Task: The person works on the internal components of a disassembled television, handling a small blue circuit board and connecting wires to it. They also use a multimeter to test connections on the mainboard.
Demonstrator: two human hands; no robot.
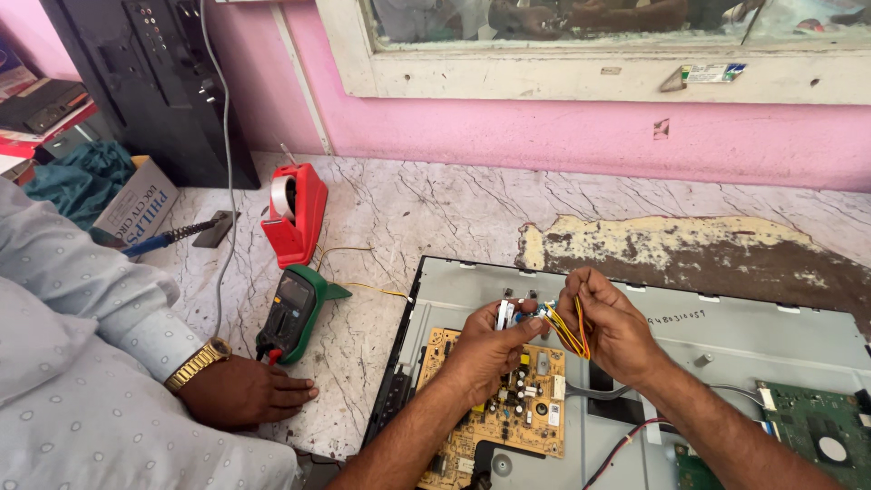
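Both hands over the yellow power board in the opened TV back panel: left hand pinches white connector, right hand closed around red-yellow wire bundle.

A bundle of yellow, orange and red wires with a white connector, held above a tan circuit board.

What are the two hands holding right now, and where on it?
Both grip a bundle of coloured wires: the right hand pinches the wires along their length, the left hand holds the white plug at their end.
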